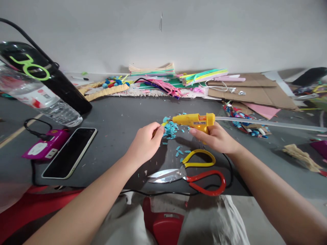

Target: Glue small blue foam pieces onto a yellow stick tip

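Right fingers (198,132) hold the glue gun (192,119), nozzle pointing left.

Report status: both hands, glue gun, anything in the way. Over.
Right hand gripping yellow glue gun. Left hand fingertips together near nozzle, contents unclear. Blue pieces scattered around nozzle; scissors close by, possible obstruction.

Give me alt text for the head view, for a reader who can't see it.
The right hand holds a yellow glue gun, its nozzle close to a small yellow piece in the left hand, by scattered blue pieces on a gray table. Open scissors lie nearer the wearer; a phone is at left.
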Demonstrator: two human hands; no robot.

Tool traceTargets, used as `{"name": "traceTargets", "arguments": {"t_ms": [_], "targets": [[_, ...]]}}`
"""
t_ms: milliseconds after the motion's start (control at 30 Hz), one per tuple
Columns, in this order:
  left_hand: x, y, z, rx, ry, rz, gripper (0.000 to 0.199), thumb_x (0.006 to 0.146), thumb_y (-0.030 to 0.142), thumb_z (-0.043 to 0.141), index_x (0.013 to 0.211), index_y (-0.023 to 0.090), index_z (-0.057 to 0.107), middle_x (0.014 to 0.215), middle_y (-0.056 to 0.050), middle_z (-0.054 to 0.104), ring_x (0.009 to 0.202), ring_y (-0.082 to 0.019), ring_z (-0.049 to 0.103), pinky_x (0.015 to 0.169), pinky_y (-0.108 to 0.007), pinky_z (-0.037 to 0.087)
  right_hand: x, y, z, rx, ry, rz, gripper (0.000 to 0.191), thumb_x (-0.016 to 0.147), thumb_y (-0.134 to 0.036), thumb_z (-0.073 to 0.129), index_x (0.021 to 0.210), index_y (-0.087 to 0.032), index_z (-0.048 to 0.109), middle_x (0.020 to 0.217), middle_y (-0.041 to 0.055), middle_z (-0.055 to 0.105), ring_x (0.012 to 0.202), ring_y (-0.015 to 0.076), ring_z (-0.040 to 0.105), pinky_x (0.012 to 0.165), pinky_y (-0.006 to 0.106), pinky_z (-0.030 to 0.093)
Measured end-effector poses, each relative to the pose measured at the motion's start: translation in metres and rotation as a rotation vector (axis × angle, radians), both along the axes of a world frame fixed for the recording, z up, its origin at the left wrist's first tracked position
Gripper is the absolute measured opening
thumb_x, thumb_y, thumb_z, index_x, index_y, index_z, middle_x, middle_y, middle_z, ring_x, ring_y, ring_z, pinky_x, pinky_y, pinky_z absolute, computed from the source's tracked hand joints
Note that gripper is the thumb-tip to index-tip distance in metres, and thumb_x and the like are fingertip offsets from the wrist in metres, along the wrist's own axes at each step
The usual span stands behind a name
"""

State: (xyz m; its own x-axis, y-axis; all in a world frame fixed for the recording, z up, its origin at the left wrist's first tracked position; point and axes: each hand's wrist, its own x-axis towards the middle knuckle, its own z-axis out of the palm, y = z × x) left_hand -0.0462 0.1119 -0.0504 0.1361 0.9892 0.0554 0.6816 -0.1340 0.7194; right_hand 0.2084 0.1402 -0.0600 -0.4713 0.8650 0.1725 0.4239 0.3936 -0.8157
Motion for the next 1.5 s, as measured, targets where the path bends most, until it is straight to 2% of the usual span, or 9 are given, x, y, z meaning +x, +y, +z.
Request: {"name": "traceTargets", "arguments": {"t_ms": [300,500,700,800,900,967,1133,1300,1500], "targets": [[-0.001,-0.001,-0.002,-0.017,-0.003,0.001,0.036,0.100,0.044,0.045,0.076,0.020,0.056,0.061,0.005,0.047,0.055,-0.011,0.042,0.054,-0.027,0.028,0.000,0.001,0.000,0.000,0.001,0.001,0.040,0.096,-0.047,0.057,0.066,-0.020,0.051,0.054,-0.0043,0.039,0.053,0.0109,0.037,0.055,0.028,0.036],[-0.002,-0.001,-0.001,-0.012,-0.004,-0.006,0.035,0.100,0.044,0.045,0.078,0.020,0.057,0.062,0.005,0.048,0.055,-0.011,0.042,0.054,-0.026,0.028,0.001,0.002,-0.001,0.016,-0.027,-0.018,0.044,0.097,-0.048,0.056,0.063,-0.021,0.046,0.056,-0.0035,0.040,0.053,0.0108,0.036,0.054,0.028,0.035],[-0.002,-0.001,0.001,0.003,-0.007,-0.015,0.033,0.100,0.043,0.045,0.080,0.020,0.058,0.063,0.004,0.050,0.056,-0.011,0.043,0.055,-0.026,0.029,0.004,0.006,-0.001,0.068,-0.057,-0.030,0.033,0.096,-0.049,0.057,0.079,-0.020,0.059,0.070,0.0000,0.053,0.064,0.0140,0.046,0.062,0.029,0.040],[-0.002,-0.001,0.001,0.016,-0.003,-0.016,0.034,0.100,0.043,0.045,0.078,0.020,0.057,0.063,0.005,0.049,0.057,-0.011,0.043,0.055,-0.026,0.029,0.014,0.014,-0.004,0.058,-0.160,-0.108,0.037,0.093,-0.055,0.058,0.080,-0.021,0.062,0.066,-0.0003,0.052,0.060,0.0143,0.045,0.058,0.029,0.037],[-0.003,0.000,0.001,0.010,-0.012,-0.012,0.033,0.100,0.042,0.046,0.082,0.020,0.060,0.062,0.005,0.050,0.056,-0.011,0.044,0.056,-0.026,0.029,0.032,0.029,-0.012,0.114,-0.302,-0.297,0.048,0.089,-0.063,0.059,0.067,-0.020,0.056,0.058,-0.0008,0.047,0.055,0.0139,0.042,0.055,0.030,0.032],[-0.004,0.001,0.001,0.007,-0.016,-0.001,0.032,0.100,0.043,0.046,0.086,0.020,0.064,0.062,0.005,0.049,0.056,-0.011,0.044,0.055,-0.026,0.030,0.045,0.040,-0.020,0.177,-0.364,-0.406,0.048,0.088,-0.064,0.058,0.068,-0.020,0.058,0.060,0.0005,0.051,0.056,0.0152,0.045,0.057,0.030,0.033],[-0.007,0.002,0.001,0.013,-0.009,0.008,0.032,0.098,0.042,0.047,0.089,0.020,0.067,0.060,0.005,0.046,0.054,-0.011,0.041,0.055,-0.026,0.029,0.060,0.056,-0.031,0.113,-0.449,-0.468,0.048,0.084,-0.064,0.059,0.076,-0.017,0.066,0.071,0.0055,0.062,0.069,0.0209,0.056,0.065,0.032,0.039],[-0.008,0.002,0.001,0.010,0.006,0.022,0.032,0.097,0.043,0.048,0.088,0.020,0.068,0.058,0.005,0.045,0.053,-0.012,0.041,0.055,-0.026,0.028,0.059,0.051,-0.021,0.023,-0.522,-0.439,0.055,0.076,-0.073,0.063,0.077,-0.019,0.065,0.075,0.0048,0.064,0.070,0.0209,0.058,0.064,0.031,0.039],[-0.013,0.006,0.003,0.034,0.028,0.064,0.036,0.097,0.045,0.047,0.092,0.019,0.070,0.058,0.003,0.046,0.053,-0.013,0.041,0.053,-0.026,0.029,0.080,0.040,-0.003,-0.125,-0.638,-0.592,0.064,0.069,-0.084,0.062,0.067,-0.022,0.047,0.053,-0.0038,0.045,0.051,0.0125,0.039,0.050,0.029,0.027]]}}
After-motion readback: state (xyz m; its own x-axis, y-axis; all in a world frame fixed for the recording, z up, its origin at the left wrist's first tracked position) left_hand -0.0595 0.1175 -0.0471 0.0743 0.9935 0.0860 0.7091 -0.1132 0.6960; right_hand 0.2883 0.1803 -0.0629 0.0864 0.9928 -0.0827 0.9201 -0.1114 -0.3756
